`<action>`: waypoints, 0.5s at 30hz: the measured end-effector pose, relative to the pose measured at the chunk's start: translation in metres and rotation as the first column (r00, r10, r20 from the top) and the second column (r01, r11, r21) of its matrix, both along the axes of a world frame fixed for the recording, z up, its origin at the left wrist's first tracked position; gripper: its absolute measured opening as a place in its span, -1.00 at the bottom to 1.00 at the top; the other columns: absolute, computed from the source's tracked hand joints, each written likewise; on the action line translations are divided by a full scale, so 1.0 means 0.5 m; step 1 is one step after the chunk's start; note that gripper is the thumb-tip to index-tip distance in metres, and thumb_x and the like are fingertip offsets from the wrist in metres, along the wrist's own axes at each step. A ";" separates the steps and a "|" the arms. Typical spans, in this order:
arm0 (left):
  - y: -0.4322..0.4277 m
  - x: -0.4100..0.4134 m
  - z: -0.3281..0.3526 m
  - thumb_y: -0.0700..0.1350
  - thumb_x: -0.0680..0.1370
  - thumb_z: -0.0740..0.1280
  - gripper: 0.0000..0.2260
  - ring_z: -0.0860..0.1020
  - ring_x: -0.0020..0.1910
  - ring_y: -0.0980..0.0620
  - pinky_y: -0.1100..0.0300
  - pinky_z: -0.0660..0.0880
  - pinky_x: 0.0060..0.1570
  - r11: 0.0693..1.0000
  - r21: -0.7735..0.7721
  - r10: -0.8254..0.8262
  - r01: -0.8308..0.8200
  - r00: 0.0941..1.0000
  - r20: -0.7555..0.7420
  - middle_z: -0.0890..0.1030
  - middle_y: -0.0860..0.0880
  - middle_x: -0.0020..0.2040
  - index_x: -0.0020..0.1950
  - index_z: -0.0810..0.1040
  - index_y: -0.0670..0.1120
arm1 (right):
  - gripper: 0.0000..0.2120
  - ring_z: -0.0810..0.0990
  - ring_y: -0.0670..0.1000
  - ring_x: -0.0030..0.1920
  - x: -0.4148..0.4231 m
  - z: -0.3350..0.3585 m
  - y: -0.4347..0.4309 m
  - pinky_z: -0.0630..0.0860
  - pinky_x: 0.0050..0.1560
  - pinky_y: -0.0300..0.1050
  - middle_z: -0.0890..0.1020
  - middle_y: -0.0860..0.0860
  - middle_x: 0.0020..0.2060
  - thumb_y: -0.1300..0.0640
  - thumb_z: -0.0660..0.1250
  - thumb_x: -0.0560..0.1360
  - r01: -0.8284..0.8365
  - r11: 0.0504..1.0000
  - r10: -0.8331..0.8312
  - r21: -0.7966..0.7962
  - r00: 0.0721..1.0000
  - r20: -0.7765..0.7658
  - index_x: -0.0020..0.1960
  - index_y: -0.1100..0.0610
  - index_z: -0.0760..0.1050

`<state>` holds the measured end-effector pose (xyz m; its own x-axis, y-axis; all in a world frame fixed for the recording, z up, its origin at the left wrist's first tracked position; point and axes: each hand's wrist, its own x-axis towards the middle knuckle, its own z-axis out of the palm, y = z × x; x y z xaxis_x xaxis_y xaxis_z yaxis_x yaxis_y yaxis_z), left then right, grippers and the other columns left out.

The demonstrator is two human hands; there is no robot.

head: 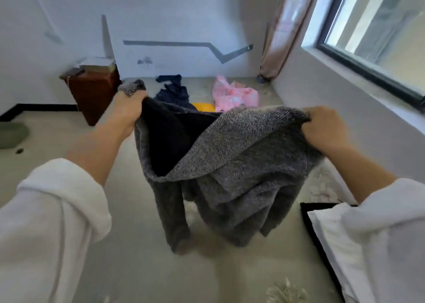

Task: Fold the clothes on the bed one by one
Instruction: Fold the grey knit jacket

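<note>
Left hand (128, 109): fingers clamped on one top corner of grey sweater (230, 164), held up over the middle of the bed (138, 268), sleeve hanging just above the sheet.
Right hand (322, 128): fingers bunched tight on the other corner.
Not yet folded; no folded pile in view.
Far edge: navy garment (174, 91), yellow item (204, 106), pink garment (232, 95), heaped, likely still to do.
Bare sheet beneath for laying flat; wall (345, 109) close along right edge.

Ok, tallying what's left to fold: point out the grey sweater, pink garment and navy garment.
grey sweater (241, 160), head view, knitted front panel.
pink garment (232, 95), head view, middle of heap.
navy garment (174, 93), head view, crumpled middle.
</note>
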<state>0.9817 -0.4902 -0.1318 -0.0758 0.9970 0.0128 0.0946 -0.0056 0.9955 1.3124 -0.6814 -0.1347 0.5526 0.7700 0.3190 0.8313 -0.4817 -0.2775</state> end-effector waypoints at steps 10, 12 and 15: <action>-0.071 -0.089 0.046 -0.06 0.53 0.34 -0.83 0.56 -0.08 0.09 0.27 0.51 -0.10 0.973 0.204 0.117 -0.107 0.992 -0.039 0.55 0.04 -0.07 0.09 0.45 -0.03 | -0.47 0.58 0.31 0.06 -0.014 0.049 -0.034 0.51 0.08 0.17 0.65 0.23 0.05 0.20 0.16 0.31 -0.202 0.964 0.184 0.173 0.976 0.117 0.23 -0.02 0.58; -0.114 -0.111 -0.023 -0.10 0.55 0.31 -0.91 0.53 -0.14 0.10 0.24 0.50 -0.10 0.981 0.180 0.088 -0.069 0.991 -0.104 0.53 0.05 -0.13 0.02 0.44 0.00 | -0.48 0.60 0.30 0.00 -0.016 -0.017 -0.048 0.52 0.02 0.14 0.65 0.22 -0.02 0.22 0.19 0.30 -0.249 0.962 0.243 0.112 0.968 0.061 0.22 0.00 0.59; -0.180 -0.147 -0.165 -0.15 0.52 0.30 -0.92 0.54 -0.14 -0.05 0.07 0.46 -0.10 0.998 0.066 0.023 -0.005 0.959 -0.282 0.56 -0.02 -0.19 -0.15 0.50 0.00 | -0.45 0.63 0.27 -0.08 -0.030 -0.145 -0.077 0.56 -0.07 0.11 0.67 0.17 -0.08 0.23 0.17 0.24 -0.319 0.948 0.319 -0.007 0.948 0.014 0.18 0.02 0.62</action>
